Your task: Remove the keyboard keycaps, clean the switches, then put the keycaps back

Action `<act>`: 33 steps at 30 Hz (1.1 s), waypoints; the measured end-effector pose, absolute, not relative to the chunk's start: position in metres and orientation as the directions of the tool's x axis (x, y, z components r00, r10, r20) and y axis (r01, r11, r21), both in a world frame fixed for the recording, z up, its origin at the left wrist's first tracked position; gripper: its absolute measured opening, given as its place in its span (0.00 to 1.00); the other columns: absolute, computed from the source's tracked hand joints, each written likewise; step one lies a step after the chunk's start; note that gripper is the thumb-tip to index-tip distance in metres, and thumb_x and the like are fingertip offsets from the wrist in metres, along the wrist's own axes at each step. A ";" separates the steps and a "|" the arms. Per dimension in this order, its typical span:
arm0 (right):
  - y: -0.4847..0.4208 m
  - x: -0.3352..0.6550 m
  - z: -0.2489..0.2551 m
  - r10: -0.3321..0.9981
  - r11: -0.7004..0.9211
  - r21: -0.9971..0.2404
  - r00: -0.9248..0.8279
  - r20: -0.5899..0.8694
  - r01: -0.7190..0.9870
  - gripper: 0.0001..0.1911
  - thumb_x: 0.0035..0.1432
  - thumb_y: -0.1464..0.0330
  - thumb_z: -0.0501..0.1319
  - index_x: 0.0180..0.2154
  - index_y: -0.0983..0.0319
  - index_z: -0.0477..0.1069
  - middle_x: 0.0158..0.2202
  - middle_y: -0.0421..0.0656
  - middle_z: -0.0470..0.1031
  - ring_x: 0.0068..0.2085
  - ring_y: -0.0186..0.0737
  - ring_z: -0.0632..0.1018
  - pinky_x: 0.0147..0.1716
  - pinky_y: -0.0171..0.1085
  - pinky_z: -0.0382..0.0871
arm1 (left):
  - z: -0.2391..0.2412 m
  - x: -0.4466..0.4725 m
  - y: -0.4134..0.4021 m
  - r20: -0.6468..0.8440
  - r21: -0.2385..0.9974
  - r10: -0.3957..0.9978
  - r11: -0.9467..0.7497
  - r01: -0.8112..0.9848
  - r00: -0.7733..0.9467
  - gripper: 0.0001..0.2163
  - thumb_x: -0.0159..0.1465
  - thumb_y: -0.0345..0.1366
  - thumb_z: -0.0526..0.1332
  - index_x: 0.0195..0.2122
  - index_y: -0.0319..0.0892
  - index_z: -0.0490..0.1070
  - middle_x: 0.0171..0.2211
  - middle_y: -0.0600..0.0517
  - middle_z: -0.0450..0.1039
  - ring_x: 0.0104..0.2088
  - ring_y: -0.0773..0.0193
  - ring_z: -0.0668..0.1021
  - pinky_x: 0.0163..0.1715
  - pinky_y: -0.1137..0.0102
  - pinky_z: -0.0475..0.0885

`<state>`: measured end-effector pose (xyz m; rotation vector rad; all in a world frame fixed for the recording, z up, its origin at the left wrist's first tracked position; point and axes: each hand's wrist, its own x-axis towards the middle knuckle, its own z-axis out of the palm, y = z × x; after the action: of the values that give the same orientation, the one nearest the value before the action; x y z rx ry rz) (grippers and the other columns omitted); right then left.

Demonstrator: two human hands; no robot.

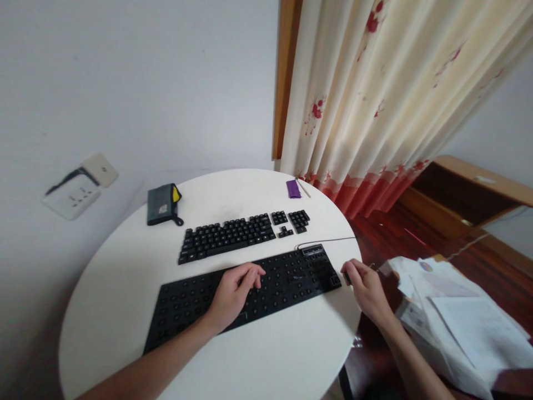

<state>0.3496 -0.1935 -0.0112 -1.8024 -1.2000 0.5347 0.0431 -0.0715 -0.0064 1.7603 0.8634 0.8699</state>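
Note:
My left hand is over the middle of a black keyboard base with its keycaps off. Its fingers are curled in against the thumb, and whatever may lie between them is hidden. Near the table's right edge, just past the base's right end, my right hand pinches a small black keycap between thumb and fingers. Behind the base, loose black keycaps are laid out in keyboard order. Smaller groups, an arrow cluster and number-pad keycaps, sit to their right.
On the round white table stand a dark zip pouch, a purple cloth piece and a thin stick. A cable runs off the right edge. Papers and white bags lie right; a curtain hangs behind.

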 end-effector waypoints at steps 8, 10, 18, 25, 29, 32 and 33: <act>-0.191 0.349 -0.012 0.924 -0.118 -0.842 0.370 0.101 0.526 0.23 0.67 0.54 0.50 0.24 0.60 0.64 0.20 0.37 0.62 0.24 0.35 0.66 0.26 0.34 0.57 | -0.003 0.044 -0.072 0.174 0.940 0.858 -0.291 0.177 0.483 0.16 0.70 0.45 0.54 0.35 0.39 0.75 0.24 0.52 0.72 0.27 0.63 0.73 0.31 0.70 0.67; -0.191 0.344 -0.011 0.932 -0.125 -0.809 0.347 0.102 0.574 0.23 0.68 0.55 0.50 0.24 0.60 0.64 0.20 0.38 0.64 0.23 0.35 0.66 0.25 0.34 0.57 | -0.004 0.044 -0.072 0.170 0.942 0.857 -0.286 0.175 0.487 0.16 0.70 0.45 0.54 0.35 0.39 0.75 0.24 0.52 0.71 0.28 0.64 0.73 0.31 0.71 0.67; -0.195 0.320 -0.011 0.915 -0.214 -0.453 0.340 0.217 0.866 0.19 0.67 0.56 0.49 0.27 0.57 0.65 0.21 0.42 0.70 0.21 0.38 0.69 0.24 0.36 0.54 | -0.004 0.043 -0.072 0.175 0.940 0.855 -0.293 0.176 0.488 0.15 0.70 0.44 0.54 0.36 0.39 0.75 0.24 0.52 0.72 0.28 0.63 0.73 0.31 0.71 0.67; -0.193 0.347 -0.010 0.953 -0.140 -0.857 0.304 0.020 0.496 0.24 0.68 0.53 0.49 0.25 0.59 0.65 0.20 0.39 0.67 0.20 0.35 0.65 0.21 0.34 0.57 | -0.005 0.042 -0.071 0.190 0.934 0.846 -0.312 0.173 0.498 0.15 0.70 0.44 0.55 0.36 0.39 0.75 0.24 0.52 0.71 0.27 0.63 0.73 0.30 0.71 0.67; -0.192 0.350 -0.014 0.945 -0.124 -0.919 0.326 0.005 0.374 0.23 0.66 0.52 0.52 0.26 0.60 0.67 0.21 0.38 0.67 0.20 0.33 0.66 0.20 0.33 0.57 | -0.007 0.042 -0.072 0.181 0.929 0.842 -0.316 0.193 0.509 0.16 0.70 0.45 0.54 0.36 0.39 0.75 0.25 0.52 0.72 0.27 0.64 0.73 0.29 0.71 0.66; -0.191 0.347 -0.015 0.942 -0.129 -0.923 0.336 0.000 0.362 0.23 0.66 0.52 0.53 0.27 0.61 0.67 0.20 0.38 0.67 0.20 0.33 0.64 0.20 0.33 0.56 | -0.007 0.042 -0.073 0.177 0.922 0.831 -0.327 0.206 0.528 0.16 0.70 0.44 0.54 0.36 0.39 0.75 0.26 0.52 0.72 0.28 0.64 0.72 0.30 0.71 0.65; -0.191 0.347 -0.014 0.944 -0.127 -0.923 0.329 0.000 0.364 0.22 0.66 0.52 0.53 0.27 0.61 0.67 0.20 0.38 0.67 0.20 0.33 0.64 0.19 0.33 0.57 | -0.007 0.042 -0.073 0.180 0.920 0.827 -0.333 0.206 0.533 0.16 0.70 0.44 0.54 0.36 0.39 0.75 0.26 0.52 0.72 0.28 0.64 0.72 0.30 0.71 0.65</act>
<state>0.3472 -0.1905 -0.0141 -1.6763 -1.1906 0.7934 0.0422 -0.0727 -0.0075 1.8298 0.8544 0.8271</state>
